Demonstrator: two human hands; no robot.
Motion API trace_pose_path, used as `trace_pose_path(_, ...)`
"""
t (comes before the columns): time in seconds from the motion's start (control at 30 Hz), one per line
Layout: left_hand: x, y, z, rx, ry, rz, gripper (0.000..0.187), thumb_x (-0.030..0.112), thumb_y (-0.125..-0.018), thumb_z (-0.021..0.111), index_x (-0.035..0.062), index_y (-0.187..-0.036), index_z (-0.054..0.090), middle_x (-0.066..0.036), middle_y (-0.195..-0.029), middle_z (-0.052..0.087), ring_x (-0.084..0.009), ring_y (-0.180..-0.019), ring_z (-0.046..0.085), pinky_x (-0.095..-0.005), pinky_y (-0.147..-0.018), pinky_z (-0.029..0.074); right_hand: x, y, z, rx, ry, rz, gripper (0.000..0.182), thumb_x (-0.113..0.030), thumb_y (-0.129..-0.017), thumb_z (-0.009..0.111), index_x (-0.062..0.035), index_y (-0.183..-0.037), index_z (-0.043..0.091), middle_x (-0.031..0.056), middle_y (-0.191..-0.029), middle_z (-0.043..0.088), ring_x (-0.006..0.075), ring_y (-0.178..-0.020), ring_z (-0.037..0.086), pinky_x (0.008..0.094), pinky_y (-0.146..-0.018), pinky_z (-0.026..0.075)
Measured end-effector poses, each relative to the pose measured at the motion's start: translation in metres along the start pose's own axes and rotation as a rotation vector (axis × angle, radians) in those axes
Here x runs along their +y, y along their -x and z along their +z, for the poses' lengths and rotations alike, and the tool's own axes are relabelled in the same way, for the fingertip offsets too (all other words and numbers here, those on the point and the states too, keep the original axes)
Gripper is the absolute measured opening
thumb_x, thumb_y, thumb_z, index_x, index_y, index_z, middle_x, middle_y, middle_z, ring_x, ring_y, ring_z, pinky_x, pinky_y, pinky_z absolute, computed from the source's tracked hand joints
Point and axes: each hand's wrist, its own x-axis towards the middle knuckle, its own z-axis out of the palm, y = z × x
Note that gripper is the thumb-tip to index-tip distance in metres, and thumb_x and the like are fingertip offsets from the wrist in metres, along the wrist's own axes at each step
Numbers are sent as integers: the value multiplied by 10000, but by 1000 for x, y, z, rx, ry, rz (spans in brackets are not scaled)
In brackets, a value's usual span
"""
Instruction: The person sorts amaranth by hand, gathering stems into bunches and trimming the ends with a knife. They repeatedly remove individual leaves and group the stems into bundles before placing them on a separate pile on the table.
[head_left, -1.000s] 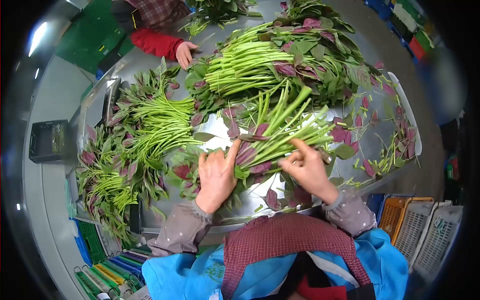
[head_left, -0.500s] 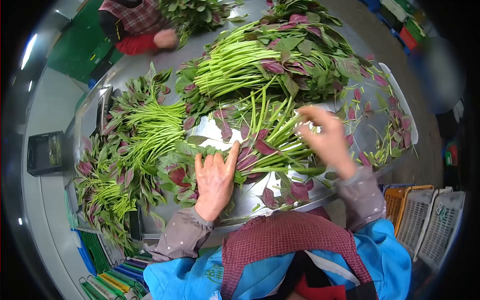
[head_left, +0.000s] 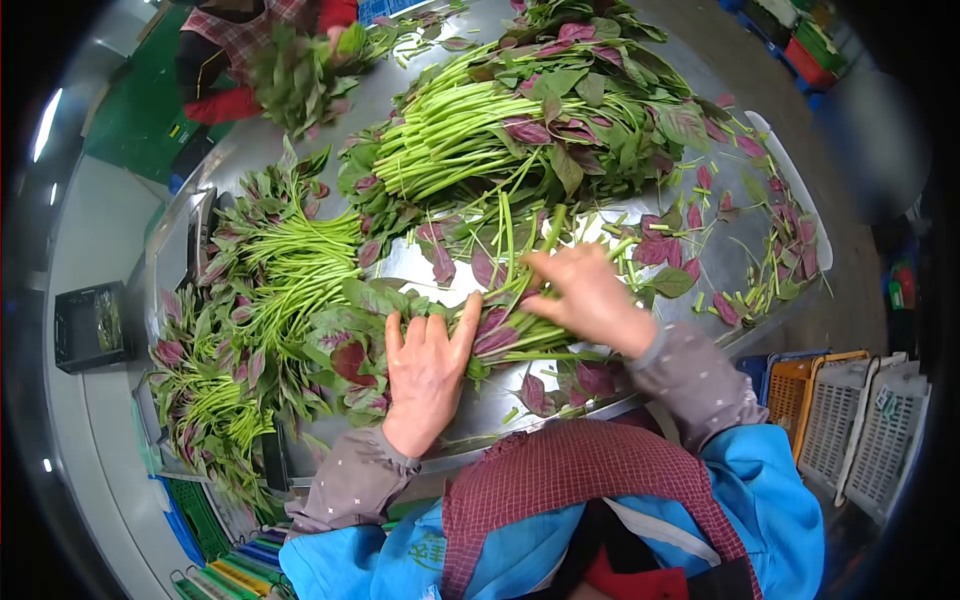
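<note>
The bunched stems (head_left: 430,150) are bright yellow-green. Their leaves (head_left: 685,125) mix deep green with purple-red. The tabletop (head_left: 480,402) is silver-grey. The person's sleeves (head_left: 690,385) are grey-brown, dotted with small white motifs; the apron (head_left: 580,460) is maroon with a fine pale grid, over a vivid blue garment (head_left: 760,490). A co-worker's sleeve (head_left: 225,105) is red. One basket (head_left: 790,405) is orange, another pale grey.

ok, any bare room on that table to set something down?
Likely best: table between far pile and the co-worker's bunch. Smaller: front strip between left hand and apron. Crowded: left pile, stems at the right hand, right end strewn with loose leaves.
</note>
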Motion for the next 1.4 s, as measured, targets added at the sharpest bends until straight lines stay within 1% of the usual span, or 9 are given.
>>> trace_pose_path(0.17, -7, 8, -7, -9, 2, 11, 630, 10, -651, 558, 143, -1257, 448, -55, -698, 440, -222, -716, 497, -441, -844, 378, 34, -3, -12, -71, -542, 355, 219, -104, -756, 597, -46, -966, 577, 92, -700, 627, 160, -626, 608, 291, -573, 465)
trace_pose_path(0.27, -18, 16, -5, -48, 26, -47, 618, 14, -668, 539, 147, -1264, 443, -63, -730, 471, -221, -727, 499, -476, -864, 375, 98, 4, -52, 223, -128, 534, 106, -81, -784, 565, -71, -887, 588, 90, -746, 643, 222, -708, 632, 325, -640, 478)
trace_pose_path(0.37, -31, 19, 6, -76, 174, -150, 675, 65, -626, 623, 144, -1267, 427, -87, -703, 517, -252, -694, 528, -444, -834, 395, 106, 17, -73, 329, 174, 356, 179, -40, -765, 580, -43, -942, 604, 95, -821, 646, 207, -727, 617, 299, -672, 465)
trace_pose_path(0.57, -42, 26, 27, -376, 629, -479, 754, 243, -585, 720, 40, -1235, 397, -195, -858, 619, -366, -817, 588, -422, -737, 449, 39, 20, -90, 492, -649, 448, 97, -75, -817, 568, 13, -825, 607, 26, -690, 577, 46, -621, 502, 201, -552, 397)
trace_pose_path(0.77, -32, 22, 29, -370, 909, -534, 669, 149, -593, 724, 41, -1191, 443, -138, -1012, 608, -229, -934, 592, -320, -818, 446, -31, 16, -25, -27, -643, 182, 149, -92, -730, 650, -31, -861, 613, 26, -707, 565, 81, -569, 510, 232, -485, 402)
trace_pose_path(1.0, -31, 32, 45, -383, 991, -470, 765, 211, -592, 743, -35, -1220, 383, -198, -1040, 583, -275, -985, 571, -335, -857, 433, -16, -11, 10, 188, -635, -186, 161, -63, -736, 599, -25, -887, 558, 99, -937, 527, 152, -668, 565, 248, -584, 450)
trace_pose_path(1.1, -35, 27, 39, -391, 1481, -500, 732, 113, -606, 740, -28, -1230, 386, -124, -1093, 562, -182, -1002, 536, -286, -889, 404, 13, -6, -39, 304, -1522, 666, 196, -160, -879, 509, -45, -1037, 484, 52, -771, 567, 104, -536, 515, 187, -446, 428)
trace_pose_path(1.17, -35, 23, 34, -425, 1503, -523, 701, 38, -612, 731, -24, -1225, 396, -74, -1098, 547, -135, -982, 507, -266, -895, 388, 43, 5, -38, 350, -1584, 552, 206, -214, -901, 470, -43, -1013, 488, 32, -703, 525, 87, -516, 495, 196, -410, 387)
trace_pose_path(1.4, -25, 20, 43, -496, 1639, -493, 651, 46, -629, 726, -5, -1206, 427, -71, -1108, 542, -143, -1007, 497, -275, -898, 389, -30, 7, 23, -379, -979, 653, 284, -278, -860, 524, 2, -904, 530, 65, -644, 558, 83, -455, 493, 217, -392, 416)
